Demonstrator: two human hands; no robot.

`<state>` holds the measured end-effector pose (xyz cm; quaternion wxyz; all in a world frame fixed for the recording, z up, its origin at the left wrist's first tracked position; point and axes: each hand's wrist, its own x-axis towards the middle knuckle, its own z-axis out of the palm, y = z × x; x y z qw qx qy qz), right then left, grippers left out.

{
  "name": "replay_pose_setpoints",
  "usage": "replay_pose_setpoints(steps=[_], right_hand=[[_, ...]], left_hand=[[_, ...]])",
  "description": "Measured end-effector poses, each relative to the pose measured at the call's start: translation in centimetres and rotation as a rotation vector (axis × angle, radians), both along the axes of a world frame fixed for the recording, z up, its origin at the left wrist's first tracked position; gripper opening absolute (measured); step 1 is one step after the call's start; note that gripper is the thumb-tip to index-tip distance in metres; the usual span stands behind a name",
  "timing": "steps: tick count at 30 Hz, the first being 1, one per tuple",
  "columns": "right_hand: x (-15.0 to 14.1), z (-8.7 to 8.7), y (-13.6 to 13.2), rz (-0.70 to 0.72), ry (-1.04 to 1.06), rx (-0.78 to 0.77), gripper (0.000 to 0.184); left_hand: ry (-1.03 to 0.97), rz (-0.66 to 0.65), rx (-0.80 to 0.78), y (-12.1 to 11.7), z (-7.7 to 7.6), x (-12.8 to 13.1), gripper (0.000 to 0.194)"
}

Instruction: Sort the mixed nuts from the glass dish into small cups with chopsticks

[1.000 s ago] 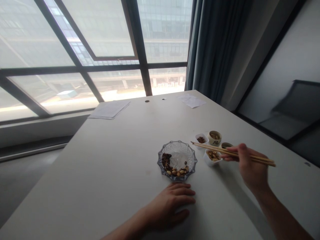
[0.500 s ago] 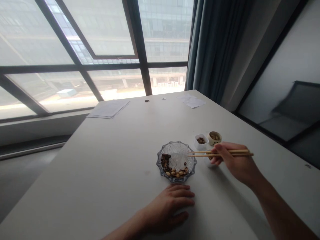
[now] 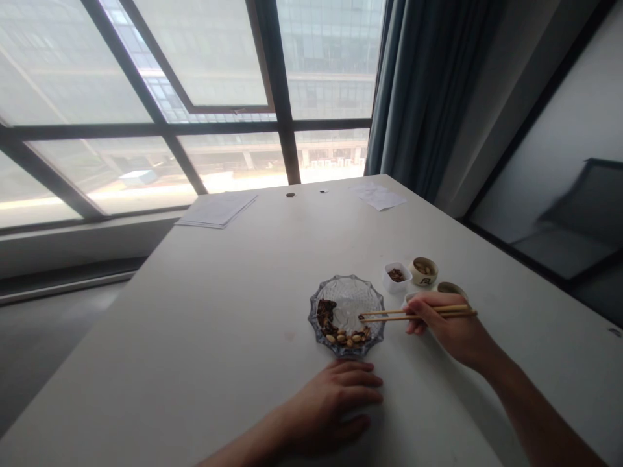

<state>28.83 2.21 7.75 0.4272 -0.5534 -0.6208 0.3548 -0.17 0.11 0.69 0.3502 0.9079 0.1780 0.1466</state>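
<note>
A cut-glass bowl (image 3: 346,290) stands on the white table (image 3: 233,311), with peanuts and dark bits along its near and left side. My right hand (image 3: 450,327) is closed round a pair of wooden chopsticks (image 3: 413,314). Their tips reach into the bowl's right side, just above the nuts. My left hand (image 3: 333,402) lies flat on the table just in front of the bowl, fingers stretched out and holding nothing.
Small cups stand right of the bowl: a white square one (image 3: 396,275) with dark bits, a round one (image 3: 424,270) with nuts, a darker one (image 3: 450,289), and one partly hidden by my right hand. Papers (image 3: 217,209) (image 3: 379,196) lie at the far edge by the window.
My right hand has swung the chopsticks left, from over the small cups to the bowl, and their tips now dip into it. My left hand has stayed put.
</note>
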Motion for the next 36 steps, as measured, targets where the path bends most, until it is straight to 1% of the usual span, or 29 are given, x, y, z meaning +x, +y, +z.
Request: replay_pose_setpoints(steps=[5,15,20,25,30,36], right_hand=[[0.0,-0.4,0.1,-0.032,0.03,-0.005,0.048],[-0.1,-0.2,-0.2,-0.1,0.092,-0.031,0.05],[-0.1,0.4,-0.6,-0.128,0.076,-0.021,0.051],[-0.4,0.8,-1.2,-0.134,0.047,-0.021,0.052],[-0.8,0.5,-1.2,-0.142,0.074,-0.057,0.054],[-1.1,0.0,-1.0,-0.172,0.091,-0.052,0.055]], left_hand=[[-0.014,-0.004,0.005,0.0,-0.1,0.0,0.041],[-0.013,0.0,0.013,0.0,-0.3,0.0,0.041],[-0.008,0.004,0.004,0.0,-0.1,0.0,0.039],[-0.005,0.005,0.002,0.0,-0.2,0.0,0.04],[-0.01,0.005,-0.001,0.0,-0.4,-0.1,0.042],[-0.009,0.003,-0.004,0.0,-0.2,0.0,0.042]])
